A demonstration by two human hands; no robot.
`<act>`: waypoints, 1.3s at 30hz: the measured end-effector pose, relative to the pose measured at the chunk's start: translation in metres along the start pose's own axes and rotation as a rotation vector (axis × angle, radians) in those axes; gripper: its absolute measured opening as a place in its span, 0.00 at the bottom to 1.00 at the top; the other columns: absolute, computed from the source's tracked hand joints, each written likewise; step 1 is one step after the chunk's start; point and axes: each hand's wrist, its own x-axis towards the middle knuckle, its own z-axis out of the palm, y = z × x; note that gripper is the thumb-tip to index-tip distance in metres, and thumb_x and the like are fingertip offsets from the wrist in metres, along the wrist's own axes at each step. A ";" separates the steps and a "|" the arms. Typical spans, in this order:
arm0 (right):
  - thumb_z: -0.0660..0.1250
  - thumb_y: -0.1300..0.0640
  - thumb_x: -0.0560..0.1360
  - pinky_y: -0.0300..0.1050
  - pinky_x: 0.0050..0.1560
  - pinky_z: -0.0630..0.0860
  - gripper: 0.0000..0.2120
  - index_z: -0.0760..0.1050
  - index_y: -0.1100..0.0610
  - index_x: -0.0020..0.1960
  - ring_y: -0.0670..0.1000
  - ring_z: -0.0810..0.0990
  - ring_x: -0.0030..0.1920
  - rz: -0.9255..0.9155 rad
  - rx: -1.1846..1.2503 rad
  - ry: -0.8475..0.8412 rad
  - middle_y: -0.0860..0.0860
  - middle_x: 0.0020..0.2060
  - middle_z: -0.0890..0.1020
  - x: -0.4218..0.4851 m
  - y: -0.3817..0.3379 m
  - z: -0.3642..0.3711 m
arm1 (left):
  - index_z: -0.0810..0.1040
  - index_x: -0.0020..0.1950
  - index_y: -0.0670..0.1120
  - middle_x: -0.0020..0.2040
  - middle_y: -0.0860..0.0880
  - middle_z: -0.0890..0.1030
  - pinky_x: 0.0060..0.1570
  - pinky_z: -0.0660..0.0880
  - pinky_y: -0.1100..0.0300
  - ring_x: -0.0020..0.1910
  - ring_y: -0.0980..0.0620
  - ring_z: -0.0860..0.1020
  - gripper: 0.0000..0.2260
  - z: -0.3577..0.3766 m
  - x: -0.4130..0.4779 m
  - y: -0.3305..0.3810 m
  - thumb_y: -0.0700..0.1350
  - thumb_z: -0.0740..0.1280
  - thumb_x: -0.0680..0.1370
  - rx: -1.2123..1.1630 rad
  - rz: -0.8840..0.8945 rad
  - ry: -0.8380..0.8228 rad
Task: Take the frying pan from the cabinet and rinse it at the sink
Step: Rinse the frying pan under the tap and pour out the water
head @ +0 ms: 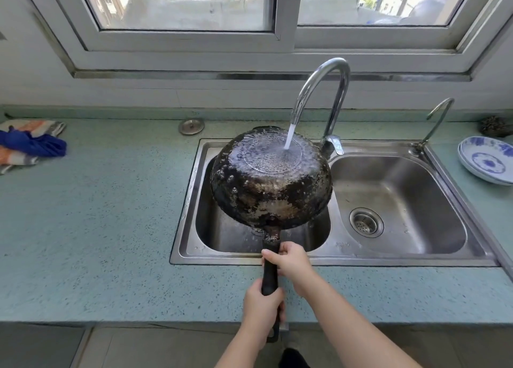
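Observation:
A blackened frying pan (pixel 270 181) hangs upside down over the left basin of the steel sink (pixel 399 259), its scorched underside facing up. Water runs from the tall curved faucet (pixel 333 90) onto the flat bottom of the pan and splashes off it. The pan's black handle (pixel 269 273) points toward me. My right hand (pixel 291 262) is closed around the upper part of the handle. My left hand (pixel 262 306) is closed around its lower part, near the counter's front edge. The cabinet is out of view.
The right basin holds only its drain strainer (pixel 366 222). Blue-patterned plates (pixel 485 161) are stacked right of the sink, beside a small second tap (pixel 438 118). A sink plug lid (pixel 191 126) lies behind the left basin. Cloths (pixel 30 143) lie on the teal counter (pixel 97 215) at far left.

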 end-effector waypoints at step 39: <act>0.59 0.63 0.78 0.40 0.36 0.81 0.06 0.73 0.65 0.47 0.50 0.84 0.34 0.126 0.676 -0.370 0.55 0.34 0.84 -0.004 -0.021 0.021 | 0.69 0.45 0.42 0.23 0.48 0.74 0.19 0.67 0.64 0.20 0.53 0.70 0.06 -0.047 -0.016 0.036 0.32 0.61 0.76 -0.166 -0.083 -0.061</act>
